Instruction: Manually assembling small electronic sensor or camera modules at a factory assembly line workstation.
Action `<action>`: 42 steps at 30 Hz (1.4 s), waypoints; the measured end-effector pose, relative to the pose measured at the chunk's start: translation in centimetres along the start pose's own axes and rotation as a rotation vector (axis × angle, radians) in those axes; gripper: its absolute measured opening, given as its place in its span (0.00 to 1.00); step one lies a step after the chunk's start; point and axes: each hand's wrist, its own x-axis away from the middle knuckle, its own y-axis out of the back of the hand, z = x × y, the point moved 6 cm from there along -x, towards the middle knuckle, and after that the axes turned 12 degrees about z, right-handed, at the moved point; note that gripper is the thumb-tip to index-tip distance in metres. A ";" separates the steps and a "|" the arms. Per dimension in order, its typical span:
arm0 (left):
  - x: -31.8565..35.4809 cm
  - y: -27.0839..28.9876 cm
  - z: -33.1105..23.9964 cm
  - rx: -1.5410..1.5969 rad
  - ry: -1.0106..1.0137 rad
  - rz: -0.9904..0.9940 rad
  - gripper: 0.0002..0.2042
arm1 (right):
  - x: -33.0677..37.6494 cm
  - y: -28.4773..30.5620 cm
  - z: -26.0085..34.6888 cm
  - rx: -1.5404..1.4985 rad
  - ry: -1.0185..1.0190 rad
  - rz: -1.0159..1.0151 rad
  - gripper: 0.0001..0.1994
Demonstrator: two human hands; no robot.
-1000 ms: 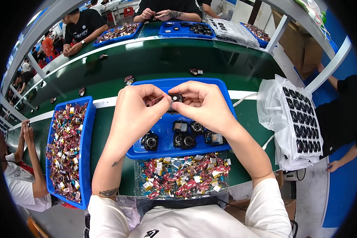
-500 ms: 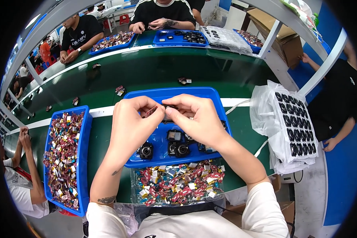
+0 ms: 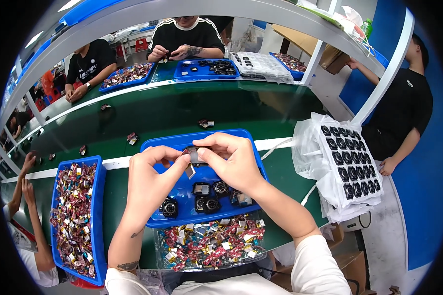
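My left hand [image 3: 157, 167] pinches a small red circuit board with a silvery battery piece [image 3: 190, 171] hanging below the fingertips. In my right hand [image 3: 234, 160], thumb and fingers grip a small black camera housing [image 3: 197, 155] with a grey face. The two parts meet between my fingertips, and the fingers partly cover where they touch. Both hands hover over a blue tray [image 3: 179, 191]. Inside it lie several black camera units, among them one with a round lens [image 3: 169, 207] at the left and another [image 3: 209, 204] in the middle.
A clear tray heaped with red boards [image 3: 211, 241] sits nearest me. To the left is a blue bin [image 3: 99, 211] full of boards. Black housings fill a white tray [image 3: 349, 157] at right. Boards dot the green conveyor [image 3: 162, 105]. Co-workers sit opposite; a person [image 3: 398, 103] stands at right.
My view has tilted up, so the scene sits lower. My hands have turned the parts, bringing the grey face and hanging battery piece into sight. The person at right has turned and shifted.
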 end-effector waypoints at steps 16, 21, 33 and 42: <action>-0.1 -1.2 1.5 0.492 0.096 0.306 0.08 | -0.3 0.0 -0.1 -0.315 -0.074 0.012 0.05; 0.0 -1.5 1.6 0.562 0.122 0.304 0.08 | -0.1 0.2 0.4 -0.068 -0.002 -0.029 0.04; -0.1 -1.6 1.6 0.605 0.084 0.260 0.07 | -0.1 0.1 1.6 -0.102 -0.065 0.047 0.06; -0.1 -1.3 1.9 0.644 0.126 0.233 0.06 | 0.0 -0.1 1.4 -0.134 0.018 0.038 0.06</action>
